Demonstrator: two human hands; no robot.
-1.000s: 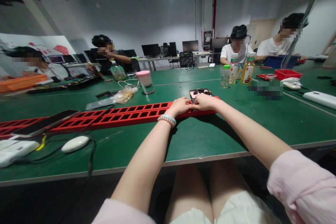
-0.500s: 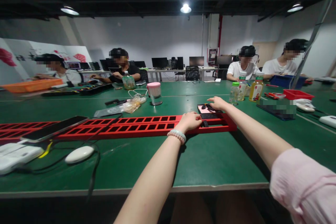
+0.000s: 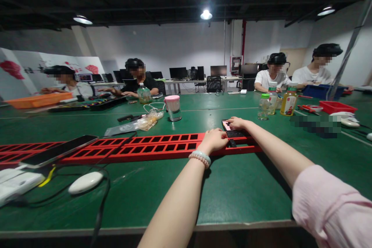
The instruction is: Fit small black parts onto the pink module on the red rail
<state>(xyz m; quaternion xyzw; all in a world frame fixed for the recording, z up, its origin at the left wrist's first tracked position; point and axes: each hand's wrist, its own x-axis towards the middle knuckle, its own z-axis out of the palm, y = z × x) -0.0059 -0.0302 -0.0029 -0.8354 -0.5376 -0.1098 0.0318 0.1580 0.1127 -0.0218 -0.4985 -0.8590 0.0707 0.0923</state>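
Note:
My left hand rests on the long red slotted frame, near its right end, with fingers curled together. Whatever is in those fingers is hidden. A black piece lies across the frame just right of the fingertips. My right hand is over a small dark-rimmed tray with a pink inside, behind the frame. Its fingers reach down, closed, at small black bits in the tray; what they grip is too small to make out. A flat black strip sits between the tray and the frame.
A phone lies across the frame's left part. Behind stand a pink-lidded cup, a plastic bag and several bottles. White devices and cables are front left. A red tray is at right; co-workers sit opposite.
The view has tilted up slightly. My right fingers, spread above the tray before, are now lower and drawn together at it. The tray looks turned. My left hand stays at the frame.

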